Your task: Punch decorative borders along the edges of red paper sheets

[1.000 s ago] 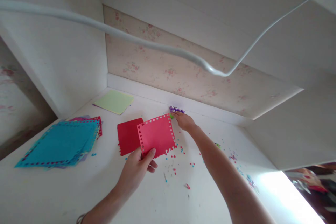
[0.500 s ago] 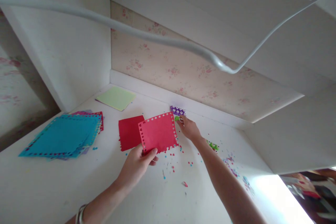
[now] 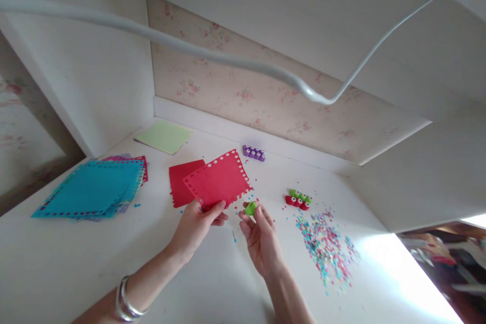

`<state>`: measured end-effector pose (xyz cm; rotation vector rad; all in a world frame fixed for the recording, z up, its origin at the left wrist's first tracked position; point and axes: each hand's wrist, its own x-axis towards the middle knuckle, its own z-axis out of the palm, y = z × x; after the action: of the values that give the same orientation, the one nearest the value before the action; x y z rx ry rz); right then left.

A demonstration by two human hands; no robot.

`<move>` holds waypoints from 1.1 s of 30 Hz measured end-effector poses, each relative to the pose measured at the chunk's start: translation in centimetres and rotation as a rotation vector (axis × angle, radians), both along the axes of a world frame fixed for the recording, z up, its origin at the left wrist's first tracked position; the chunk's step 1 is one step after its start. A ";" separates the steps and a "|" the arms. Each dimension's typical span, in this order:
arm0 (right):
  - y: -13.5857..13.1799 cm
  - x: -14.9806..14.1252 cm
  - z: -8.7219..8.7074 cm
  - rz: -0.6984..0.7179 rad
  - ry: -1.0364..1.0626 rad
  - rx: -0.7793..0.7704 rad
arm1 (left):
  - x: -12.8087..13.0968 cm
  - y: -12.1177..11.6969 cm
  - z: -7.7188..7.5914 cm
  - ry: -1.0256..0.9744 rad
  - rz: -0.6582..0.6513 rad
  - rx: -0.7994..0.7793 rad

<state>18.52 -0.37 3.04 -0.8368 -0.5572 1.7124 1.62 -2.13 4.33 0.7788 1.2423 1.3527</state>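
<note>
Between thumb and fingers, my left hand holds a red sheet of paper by its lower edge. Small shapes are punched along several of the sheet's edges. My right hand has its fingers closed on a small green craft punch, just off the sheet's lower right corner. Partly under the held sheet, a darker red sheet lies on the table. A row of purple punches stands near the wall, and green punches sit against red punches at the right.
A heap of punched confetti covers the white table at right. On the left lie a stack of blue punched sheets and pale green paper. A white cable crosses high in front of the wallpapered wall.
My right hand has taken the green punch from beside the purple row and drawn it back toward me. The held red sheet has tilted, and its right side is raised.
</note>
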 end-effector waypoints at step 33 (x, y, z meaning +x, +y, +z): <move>-1.3 -1.6 -0.9 0.108 -0.192 0.159 | -0.1 -0.8 -0.2 0.448 -0.096 0.151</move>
<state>16.93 -1.63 2.16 -0.8752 -0.8714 1.6696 1.57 -2.91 4.08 1.2832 1.4335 1.2409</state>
